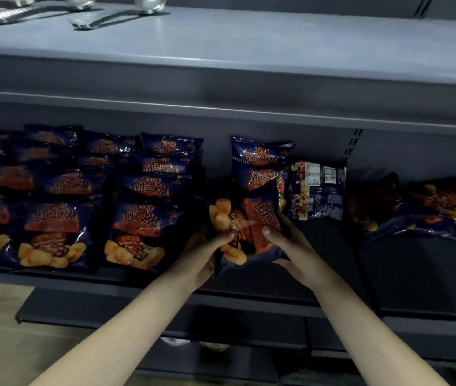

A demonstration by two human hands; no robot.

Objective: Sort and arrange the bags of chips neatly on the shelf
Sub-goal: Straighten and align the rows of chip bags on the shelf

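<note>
Dead centre on the lower shelf (416,274), both hands are clamped on one bag of chips (249,232). The left hand (201,257) pinches its left edge with the thumb laid over the front, and the right hand (290,246) grips the right edge, thumb on the red banner. The bag is twisted, its print running sideways. Whether it rests on the shelf or is held just off it, I cannot tell.

At twelve o'clock from it stands a short column of two bags (260,154), face up and overlapping. My call is to turn this one upright and lay it down as the front of that column. It should match the tidy overlapped rows (54,232) out at nine o'clock. Better to hold it by the seams and not squeeze the belly, since this is puffed foil over brittle chips.

At two o'clock, touching the column, a flipped bag (316,190) shows its back and will want turning. At three o'clock the loose bags (430,210) sprawl unsorted.

On the fronts, 上好佳 sits over big orange 田园薯片, and a small English line seems to say "Barbecue Flavor". The flipped bag carries a barcode and a white table, too small to read.
</note>
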